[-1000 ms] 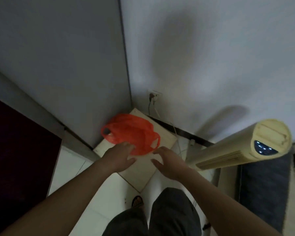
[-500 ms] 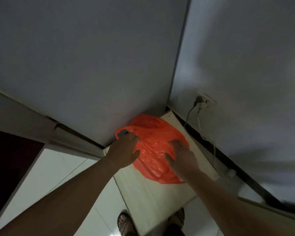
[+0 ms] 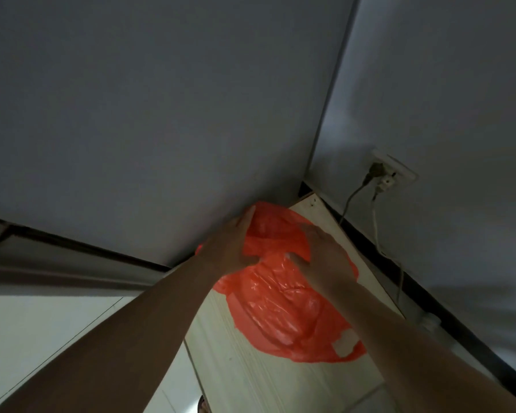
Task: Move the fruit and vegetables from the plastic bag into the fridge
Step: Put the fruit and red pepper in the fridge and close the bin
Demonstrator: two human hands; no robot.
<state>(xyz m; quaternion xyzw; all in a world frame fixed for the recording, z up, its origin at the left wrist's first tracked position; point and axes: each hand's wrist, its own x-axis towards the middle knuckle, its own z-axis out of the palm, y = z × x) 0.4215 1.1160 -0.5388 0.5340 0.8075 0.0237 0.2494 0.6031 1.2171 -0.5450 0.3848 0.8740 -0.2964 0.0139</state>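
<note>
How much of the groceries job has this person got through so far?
Nothing looks put away yet. Both hands, left hand and right hand, are on the orange bag, which lies on a pale board in the corner. No food or open fridge shows, so all the unloading remains.

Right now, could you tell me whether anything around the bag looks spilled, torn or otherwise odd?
Nothing stands out. The orange plastic bag lies crumpled but intact on the pale wooden board, with both hands on it. No produce has spilled.
</note>
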